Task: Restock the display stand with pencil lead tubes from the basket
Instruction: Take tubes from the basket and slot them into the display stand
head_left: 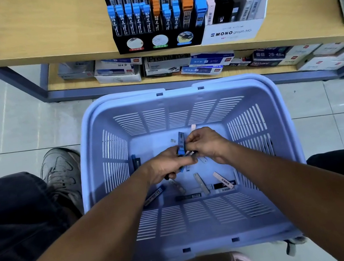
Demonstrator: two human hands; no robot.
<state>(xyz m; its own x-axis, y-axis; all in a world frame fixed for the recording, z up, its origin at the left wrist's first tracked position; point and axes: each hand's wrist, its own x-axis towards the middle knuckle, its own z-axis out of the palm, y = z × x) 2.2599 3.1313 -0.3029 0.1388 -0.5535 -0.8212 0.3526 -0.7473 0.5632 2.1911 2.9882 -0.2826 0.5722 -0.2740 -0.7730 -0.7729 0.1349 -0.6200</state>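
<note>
At the far left, a grey shoe (62,170) rests on the tiled floor (5,127) beside the lilac basket (94,167). Inside the basket, the left hand (164,166) is curled round several pencil lead tubes (180,146), one blue-capped tube sticking up toward the far side. Touching that bundle from the right, the right hand (206,143) pinches the tubes with its fingertips. More loose tubes (201,182) lie scattered on the basket floor, nearer than the hands. Farther off, on the wooden shelf (44,26), the black display stand (154,11) holds rows of blue- and orange-capped tubes; just right of it stands a white display box (231,30) marked MONO graph MG.
</note>
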